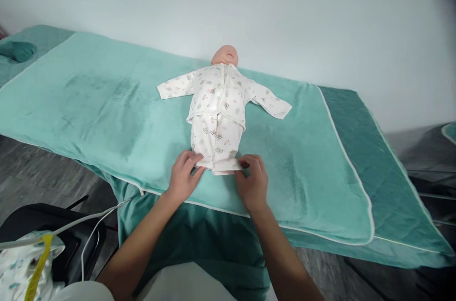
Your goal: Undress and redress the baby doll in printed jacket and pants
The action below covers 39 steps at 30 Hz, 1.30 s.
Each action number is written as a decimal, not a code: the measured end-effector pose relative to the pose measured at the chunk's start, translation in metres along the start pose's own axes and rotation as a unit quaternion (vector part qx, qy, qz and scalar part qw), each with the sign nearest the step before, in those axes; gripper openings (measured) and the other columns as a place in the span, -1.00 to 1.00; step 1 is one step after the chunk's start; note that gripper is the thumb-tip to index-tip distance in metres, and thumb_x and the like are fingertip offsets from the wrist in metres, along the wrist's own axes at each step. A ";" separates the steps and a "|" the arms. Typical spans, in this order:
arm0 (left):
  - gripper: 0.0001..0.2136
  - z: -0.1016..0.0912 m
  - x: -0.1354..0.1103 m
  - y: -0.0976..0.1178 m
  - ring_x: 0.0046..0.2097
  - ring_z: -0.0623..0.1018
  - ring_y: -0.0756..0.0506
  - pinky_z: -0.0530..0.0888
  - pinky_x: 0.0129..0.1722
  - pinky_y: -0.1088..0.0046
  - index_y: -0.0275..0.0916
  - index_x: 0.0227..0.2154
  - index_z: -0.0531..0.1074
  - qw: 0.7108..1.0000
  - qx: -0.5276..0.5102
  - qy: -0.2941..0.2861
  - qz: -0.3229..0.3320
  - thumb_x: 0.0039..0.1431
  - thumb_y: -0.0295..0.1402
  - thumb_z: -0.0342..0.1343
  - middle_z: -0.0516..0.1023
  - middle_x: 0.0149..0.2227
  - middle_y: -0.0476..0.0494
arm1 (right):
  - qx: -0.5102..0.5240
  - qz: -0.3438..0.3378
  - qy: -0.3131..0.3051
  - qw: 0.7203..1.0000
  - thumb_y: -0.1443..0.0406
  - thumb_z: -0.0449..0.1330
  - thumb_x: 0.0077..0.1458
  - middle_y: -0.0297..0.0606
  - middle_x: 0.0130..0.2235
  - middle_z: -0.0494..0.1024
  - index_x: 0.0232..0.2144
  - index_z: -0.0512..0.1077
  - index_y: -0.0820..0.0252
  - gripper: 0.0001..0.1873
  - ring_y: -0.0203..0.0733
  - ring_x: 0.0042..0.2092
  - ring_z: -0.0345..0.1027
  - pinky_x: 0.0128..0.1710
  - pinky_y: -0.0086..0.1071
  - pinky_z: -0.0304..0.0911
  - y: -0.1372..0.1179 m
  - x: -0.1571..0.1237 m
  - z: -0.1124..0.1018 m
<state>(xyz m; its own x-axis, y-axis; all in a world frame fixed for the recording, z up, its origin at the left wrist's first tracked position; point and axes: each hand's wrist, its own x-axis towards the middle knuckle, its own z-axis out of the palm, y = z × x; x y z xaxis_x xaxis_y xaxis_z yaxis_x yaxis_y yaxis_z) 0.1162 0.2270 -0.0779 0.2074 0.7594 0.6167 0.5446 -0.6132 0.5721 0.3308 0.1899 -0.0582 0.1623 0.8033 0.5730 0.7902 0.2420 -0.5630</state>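
Observation:
A baby doll [225, 55] lies on its back on a light teal towel [107, 101], dressed in a white printed top [219, 92] and matching trousers [213, 142]. My left hand [182, 177] pinches the left leg hem of the trousers. On the other side, my right hand [252, 180] pinches the right leg hem. Both hands sit at the doll's feet end, near the towel's front edge.
The towel covers a bed draped in darker teal [384, 158], set against a white wall. A black chair [53, 239] with white cables and a printed cloth [17, 263] stands at the lower left. A folded teal cloth [17, 50] lies far left.

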 end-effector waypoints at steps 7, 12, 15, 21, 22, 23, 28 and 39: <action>-0.77 -0.012 -0.010 -0.002 -0.18 0.58 -0.09 0.56 -0.20 0.35 -0.12 0.01 0.41 1.000 -0.004 0.013 -0.001 0.32 -0.39 0.19 0.56 -0.17 -0.14 | 0.047 -0.070 -0.089 0.992 0.47 0.17 0.17 -0.27 -0.24 0.48 -0.21 0.31 0.04 -0.77 -0.17 -0.27 0.43 -0.30 -0.31 0.41 -0.031 -0.008 -0.017; -0.75 -0.021 -0.018 -0.007 -0.16 0.58 -0.11 0.55 -0.16 0.32 -0.13 0.01 0.40 1.000 0.014 -0.002 -0.025 0.31 -0.37 0.22 0.58 -0.16 -0.14 | 0.013 -0.042 -0.135 0.990 0.40 0.20 0.25 -0.28 -0.27 0.50 -0.23 0.27 0.04 -0.82 -0.13 -0.27 0.45 -0.30 -0.29 0.39 -0.036 -0.030 -0.004; -0.75 -0.018 -0.016 -0.004 -0.15 0.58 -0.12 0.53 -0.14 0.30 -0.13 0.00 0.40 0.999 0.034 -0.003 -0.017 0.30 -0.34 0.24 0.59 -0.17 -0.13 | -0.019 -0.008 -0.101 0.995 0.32 0.25 0.24 -0.25 -0.27 0.51 -0.23 0.27 0.05 -0.81 -0.09 -0.26 0.44 -0.32 -0.27 0.34 -0.033 -0.027 0.013; -0.71 -0.008 -0.003 0.007 -0.20 0.54 -0.10 0.54 -0.20 0.35 -0.16 0.06 0.42 0.997 0.067 -0.008 0.038 0.32 -0.32 0.22 0.51 -0.22 -0.15 | -0.004 0.054 -0.069 0.996 0.33 0.26 0.18 -0.39 -0.37 0.39 -0.37 0.20 0.05 -0.75 -0.23 -0.41 0.32 -0.43 -0.37 0.19 -0.030 -0.011 0.028; -0.72 -0.007 -0.002 0.009 -0.20 0.53 -0.10 0.54 -0.21 0.36 -0.17 0.06 0.43 0.996 0.075 -0.012 0.052 0.32 -0.33 0.22 0.50 -0.22 -0.15 | 0.004 0.067 -0.061 0.996 0.31 0.27 0.17 -0.40 -0.37 0.38 -0.37 0.20 0.05 -0.74 -0.25 -0.41 0.31 -0.43 -0.39 0.19 -0.029 -0.010 0.026; -0.73 -0.006 -0.001 0.011 -0.20 0.53 -0.09 0.54 -0.21 0.37 -0.17 0.05 0.43 0.995 0.075 -0.015 0.061 0.32 -0.35 0.21 0.49 -0.22 -0.15 | 0.010 0.077 -0.051 0.996 0.30 0.28 0.15 -0.42 -0.36 0.37 -0.36 0.20 0.05 -0.73 -0.26 -0.41 0.30 -0.43 -0.40 0.19 -0.027 -0.010 0.024; -0.73 -0.002 -0.006 0.014 -0.18 0.54 -0.08 0.54 -0.22 0.41 -0.20 0.08 0.40 0.998 0.034 -0.014 0.057 0.36 -0.44 0.11 0.50 -0.20 -0.17 | 0.000 0.079 -0.020 0.997 0.37 0.23 0.09 -0.42 -0.34 0.34 -0.38 0.16 0.06 -0.74 -0.28 -0.39 0.26 -0.41 -0.42 0.17 -0.014 -0.013 0.009; -0.70 0.002 -0.008 0.018 -0.17 0.46 -0.09 0.49 -0.17 0.33 -0.15 0.10 0.48 0.995 0.075 -0.031 0.050 0.33 -0.42 0.16 0.41 -0.21 -0.14 | 0.021 0.002 -0.047 0.999 0.45 0.23 0.18 -0.29 -0.19 0.42 -0.01 0.40 0.09 -0.66 -0.25 -0.30 0.36 -0.33 -0.37 0.37 -0.007 -0.028 0.010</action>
<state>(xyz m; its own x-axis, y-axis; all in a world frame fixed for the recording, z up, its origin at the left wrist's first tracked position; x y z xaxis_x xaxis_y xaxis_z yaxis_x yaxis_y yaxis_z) 0.1263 0.2104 -0.0734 0.3150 0.7106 0.6291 0.6325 -0.6514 0.4191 0.3150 0.1718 -0.0764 0.1085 0.8512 0.5135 0.7641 0.2590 -0.5908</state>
